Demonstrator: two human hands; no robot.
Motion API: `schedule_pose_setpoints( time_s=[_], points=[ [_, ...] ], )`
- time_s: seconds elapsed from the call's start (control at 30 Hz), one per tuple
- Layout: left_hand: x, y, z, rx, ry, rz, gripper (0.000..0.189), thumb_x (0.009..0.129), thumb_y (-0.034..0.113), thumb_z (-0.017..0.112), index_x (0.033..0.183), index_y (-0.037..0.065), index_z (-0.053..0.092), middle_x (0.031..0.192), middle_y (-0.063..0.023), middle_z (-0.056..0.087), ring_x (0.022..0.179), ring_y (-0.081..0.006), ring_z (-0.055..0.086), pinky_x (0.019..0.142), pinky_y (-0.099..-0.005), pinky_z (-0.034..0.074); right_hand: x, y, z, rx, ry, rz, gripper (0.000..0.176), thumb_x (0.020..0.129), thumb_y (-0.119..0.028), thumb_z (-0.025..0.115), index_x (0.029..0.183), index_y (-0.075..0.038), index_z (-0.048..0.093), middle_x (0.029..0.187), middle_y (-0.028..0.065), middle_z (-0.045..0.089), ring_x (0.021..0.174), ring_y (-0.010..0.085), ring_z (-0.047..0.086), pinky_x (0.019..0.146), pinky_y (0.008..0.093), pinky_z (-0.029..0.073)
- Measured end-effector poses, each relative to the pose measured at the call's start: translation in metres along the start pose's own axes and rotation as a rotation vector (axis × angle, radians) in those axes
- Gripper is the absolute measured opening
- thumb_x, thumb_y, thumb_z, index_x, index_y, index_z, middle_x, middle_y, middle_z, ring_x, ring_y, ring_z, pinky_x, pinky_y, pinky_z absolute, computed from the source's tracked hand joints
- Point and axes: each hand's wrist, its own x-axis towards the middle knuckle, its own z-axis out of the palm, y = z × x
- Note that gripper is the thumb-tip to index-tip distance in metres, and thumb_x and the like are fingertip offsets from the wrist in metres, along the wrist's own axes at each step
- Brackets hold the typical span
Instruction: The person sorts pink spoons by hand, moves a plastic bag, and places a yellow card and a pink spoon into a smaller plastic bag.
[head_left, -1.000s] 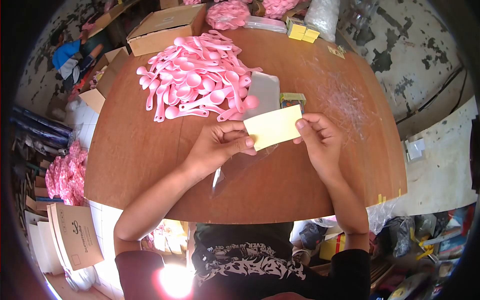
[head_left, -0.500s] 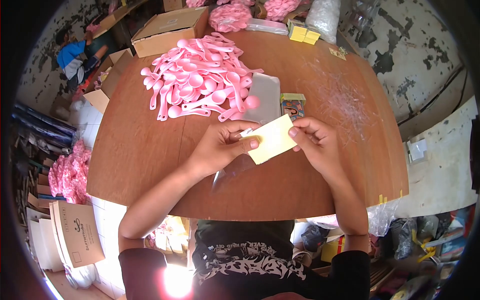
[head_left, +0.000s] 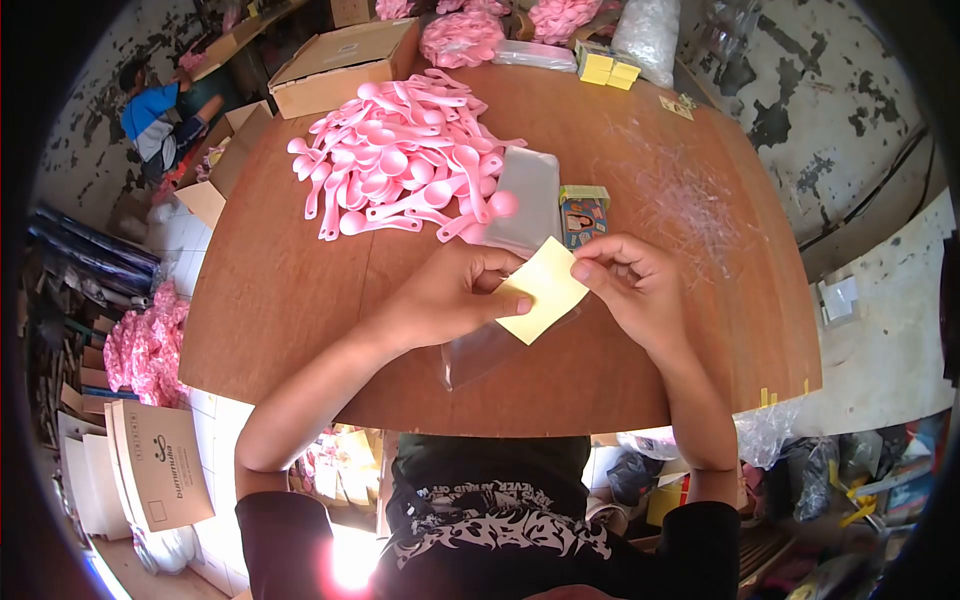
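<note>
Yellow rectangular card [head_left: 543, 300], paper-like, plain on its visible face: one, at the centre of the frame, held tilted above the table between two bare hands.

Left hand [head_left: 465, 290]: grasping the card, thumb flat on its face near the lower left edge, fingers partly hidden behind.

Right hand [head_left: 632, 283]: pinching the card's right corner between thumb and forefinger, remaining fingers curled.

Clear thin plastic film [head_left: 472, 358]: one piece, below the left hand; whether held or lying loose cannot be told.

Brown wooden table [head_left: 275, 310], curved-looking edges, spanning the middle of the frame.

Pink plastic spoons [head_left: 385, 160]: large heap, upper centre-left.

Clear flat plastic sleeves [head_left: 530, 185]: a stack, right beside the heap, one spoon bowl overlapping it.

Printed blue-faced cards with yellow-edged sides [head_left: 584, 222]: small stack, just beyond the right hand, beside the sleeves.

Clear plastic strips [head_left: 690, 200]: loose scatter, right of centre.

Brown cardboard box [head_left: 345, 70], lidded: upper left of the table.

Yellow card blocks [head_left: 607, 70]: grouped, top right of centre.
</note>
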Motion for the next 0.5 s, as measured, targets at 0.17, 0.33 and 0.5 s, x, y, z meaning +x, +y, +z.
schedule_pose_setpoints(
  time_s=[0.17,0.33,0.5],
  points=[
    [0.006,0.011,0.008,-0.016,0.024,-0.038,0.032,0.088,0.008,0.066,0.116,-0.006,0.058,0.098,-0.0077,0.068,0.088,-0.0081,0.062,0.076,-0.0232,0.05,-0.001,0.002,-0.002,0.005,0.013,-0.099,0.01,0.088,-0.007,0.067,0.094,0.001,0.066,0.082,0.0021,0.066,0.073,0.0048,0.059,0.062,0.0196,0.047],
    [0.009,0.01,0.015,-0.006,0.078,0.022,0.029,0.089,0.009,0.064,0.113,-0.007,0.06,0.092,-0.0089,0.07,0.081,-0.0075,0.063,0.069,-0.0239,0.049,-0.004,-0.004,0.0,0.069,0.207,0.044,0.011,0.088,-0.008,0.067,0.092,0.002,0.067,0.079,0.0014,0.065,0.07,0.0048,0.059,0.062,0.0194,0.047],
    [0.012,0.018,0.018,0.034,0.128,0.01,0.03,0.089,0.007,0.065,0.115,-0.006,0.059,0.098,-0.0085,0.068,0.086,-0.0075,0.063,0.073,-0.0222,0.05,-0.005,0.001,0.004,0.015,0.21,0.0,0.01,0.088,-0.008,0.067,0.092,0.002,0.067,0.079,0.0014,0.065,0.069,0.0055,0.058,0.062,0.0198,0.046]
  ],
)
